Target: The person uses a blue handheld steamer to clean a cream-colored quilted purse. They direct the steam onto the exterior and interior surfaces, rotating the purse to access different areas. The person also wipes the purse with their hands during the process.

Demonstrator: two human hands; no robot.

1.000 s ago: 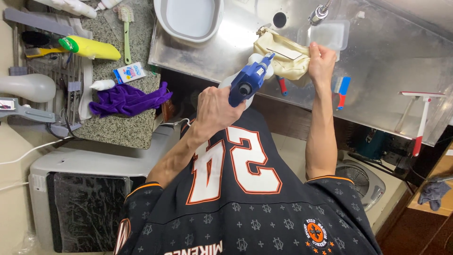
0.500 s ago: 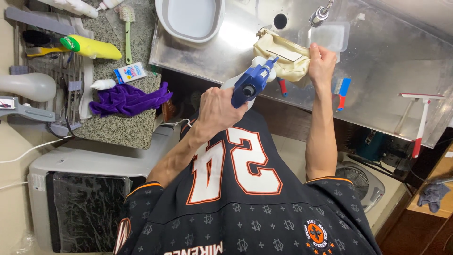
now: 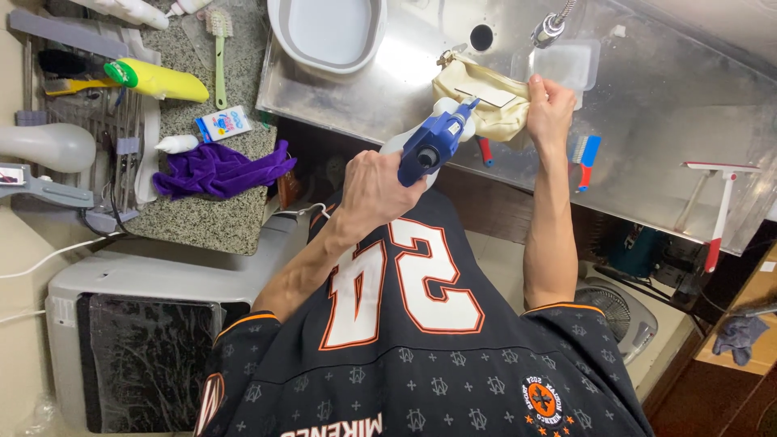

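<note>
Close to the person's chest, the left hand keeps its fingers clamped round the neck of a blue and white spray bottle, nozzle aimed at a beige pouch. Just beyond, the right hand stays closed on the pouch's edge, pinning it against the near rim of the steel sink. Over the last second I see next to no shift: bottle, pouch and both hands sit where they were, so the spraying grip is holding steady. Farther off, 1 clear tub lies under the faucet, a white basin to its left.
</note>
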